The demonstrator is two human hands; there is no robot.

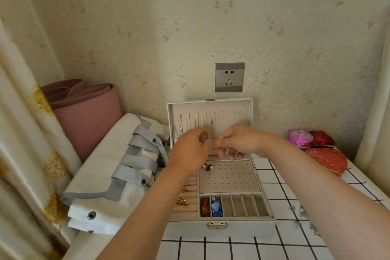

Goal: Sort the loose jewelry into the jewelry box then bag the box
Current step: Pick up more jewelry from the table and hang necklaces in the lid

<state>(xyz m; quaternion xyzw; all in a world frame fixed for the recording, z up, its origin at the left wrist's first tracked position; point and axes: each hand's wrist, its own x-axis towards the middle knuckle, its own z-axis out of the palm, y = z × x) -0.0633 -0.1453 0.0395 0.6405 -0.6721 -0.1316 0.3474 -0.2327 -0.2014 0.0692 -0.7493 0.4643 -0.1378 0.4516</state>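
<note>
A pale grey jewelry box (240, 227) stands open on the checked table, its lid (211, 105) upright against the wall. Several thin necklaces hang from the lid's slots, among them a gold necklace (211, 127). My left hand (190, 150) and my right hand (238, 140) are raised in front of the lid, fingertips almost meeting, and both pinch the lower end of the gold necklace. In the tray lie red-and-pearl earrings (207, 167), a gold butterfly brooch (181, 201), brown beads (204, 207) and a blue piece (217, 209). Loose jewelry (301, 213) lies on the table to the right.
A white canvas bag (101, 167) with grey straps lies left of the box. Behind it stands a pink rolled mat (88, 112). A red heart-shaped box (327, 160), a pink round box (300, 138) and a red box (321, 138) sit at the back right. The wall holds a socket (229, 77).
</note>
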